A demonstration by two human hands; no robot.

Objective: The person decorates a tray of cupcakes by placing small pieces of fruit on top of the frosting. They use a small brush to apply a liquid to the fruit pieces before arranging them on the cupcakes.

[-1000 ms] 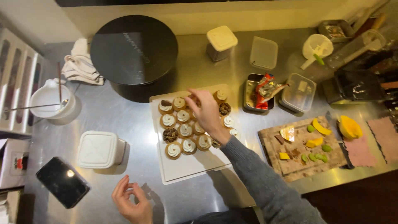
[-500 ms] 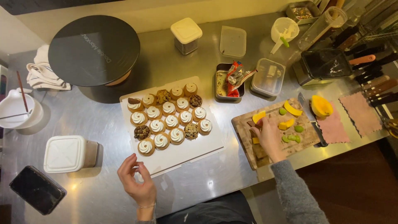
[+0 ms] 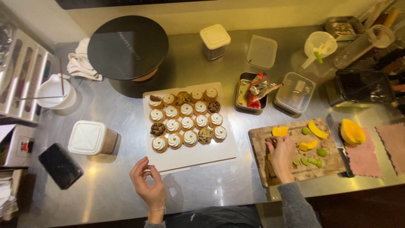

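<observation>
My right hand (image 3: 282, 156) rests fingers-down on the left part of a wooden cutting board (image 3: 257, 137), touching small fruit pieces; whether it grips one I cannot tell. Orange mango slices (image 3: 316, 129) and green pieces (image 3: 321, 152) lie to its right. My left hand (image 3: 147, 183) hovers above the steel counter, fingers loosely curled and apart, holding nothing, just below the white board (image 3: 198, 156). That board carries rows of small tartlets (image 3: 185, 122), most topped with white cream swirls, a few with dark crumbs.
A black round turntable (image 3: 126, 46) stands at the back left. White lidded tubs (image 3: 87, 137), a phone (image 3: 60, 165), a white bowl (image 3: 52, 90), a metal tin with wrappers (image 3: 252, 90), clear containers (image 3: 294, 92), a mango half (image 3: 352, 131) and pink cloths (image 3: 365, 156) surround the boards.
My right hand left the tartlets and moved right onto the cutting board, settling on the fruit pieces. My left hand stayed near the white board's front edge. The view shifted left.
</observation>
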